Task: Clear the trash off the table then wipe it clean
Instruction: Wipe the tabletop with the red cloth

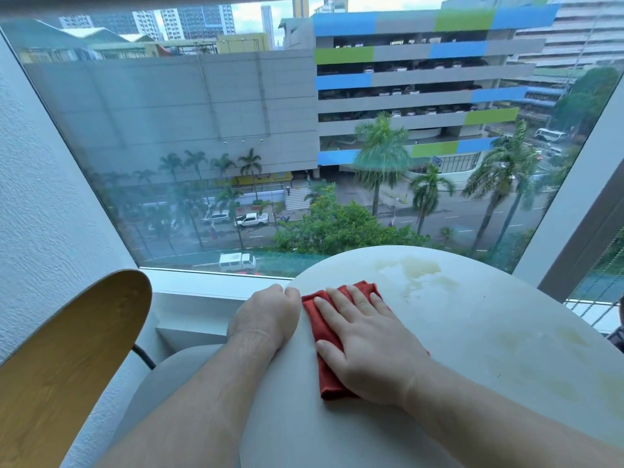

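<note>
Now, the right hand (368, 346) lies flat on a red cloth (319, 320) at the left side of the round white tabletop (472, 325).

Its fingers are straight and slightly spread, palm down, pressing the folded cloth against the surface; the cloth's edges show past the fingertips and below the thumb. The left hand (266, 315) is at the tabletop's left rim, just beside the cloth, thumb on top and fingers curled down over the edge, holding the rim. Yellow-brown stains (418, 271) mark the tabletop beyond the cloth, toward the window (236, 113), with fainter ones on the right side. A curved wooden chair back (67, 349) stands to the left, well apart from the tabletop.
</note>
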A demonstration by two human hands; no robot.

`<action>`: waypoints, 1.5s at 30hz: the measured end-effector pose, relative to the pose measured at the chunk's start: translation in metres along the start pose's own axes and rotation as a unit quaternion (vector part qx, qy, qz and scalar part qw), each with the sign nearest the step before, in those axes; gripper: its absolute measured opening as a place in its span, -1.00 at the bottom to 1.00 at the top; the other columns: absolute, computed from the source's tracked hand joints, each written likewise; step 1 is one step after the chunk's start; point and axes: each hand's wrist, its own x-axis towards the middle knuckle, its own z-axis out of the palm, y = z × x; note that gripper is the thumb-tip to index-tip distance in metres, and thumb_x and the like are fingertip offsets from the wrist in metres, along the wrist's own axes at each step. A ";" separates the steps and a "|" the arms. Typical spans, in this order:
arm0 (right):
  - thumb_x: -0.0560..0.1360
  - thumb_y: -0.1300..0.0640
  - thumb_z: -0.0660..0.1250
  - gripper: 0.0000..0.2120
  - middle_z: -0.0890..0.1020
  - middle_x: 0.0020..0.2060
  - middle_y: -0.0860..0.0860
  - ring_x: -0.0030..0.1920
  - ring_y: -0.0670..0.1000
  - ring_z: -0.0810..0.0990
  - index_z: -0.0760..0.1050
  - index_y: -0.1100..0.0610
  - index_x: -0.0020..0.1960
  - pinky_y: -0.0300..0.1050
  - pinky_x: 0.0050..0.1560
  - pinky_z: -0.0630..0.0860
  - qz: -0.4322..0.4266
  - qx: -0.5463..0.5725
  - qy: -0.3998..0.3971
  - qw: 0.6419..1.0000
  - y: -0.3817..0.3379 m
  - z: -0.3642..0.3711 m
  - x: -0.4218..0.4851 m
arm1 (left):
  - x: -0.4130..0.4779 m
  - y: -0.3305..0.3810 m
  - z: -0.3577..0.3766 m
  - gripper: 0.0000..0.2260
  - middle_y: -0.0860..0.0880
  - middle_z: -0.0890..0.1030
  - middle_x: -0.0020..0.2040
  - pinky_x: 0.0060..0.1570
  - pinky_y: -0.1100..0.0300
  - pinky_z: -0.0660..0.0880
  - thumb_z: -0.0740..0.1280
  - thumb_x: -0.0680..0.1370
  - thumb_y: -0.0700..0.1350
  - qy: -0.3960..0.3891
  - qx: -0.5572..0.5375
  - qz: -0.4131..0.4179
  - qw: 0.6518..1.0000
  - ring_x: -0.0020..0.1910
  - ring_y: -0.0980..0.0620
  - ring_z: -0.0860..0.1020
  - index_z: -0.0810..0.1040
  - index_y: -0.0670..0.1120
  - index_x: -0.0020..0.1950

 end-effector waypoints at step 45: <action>0.65 -0.22 -0.08 -0.35 0.00 0.70 -0.03 0.68 0.10 -0.06 -0.02 -0.04 0.70 0.17 0.64 -0.14 0.091 0.013 0.025 0.995 0.043 -0.007 0.095 | 0.031 0.010 0.005 -0.55 -0.05 0.60 0.05 -0.01 0.04 0.41 -0.01 0.63 0.14 0.006 -0.005 -0.026 1.000 0.02 -0.13 0.51 0.63 -0.01 0.08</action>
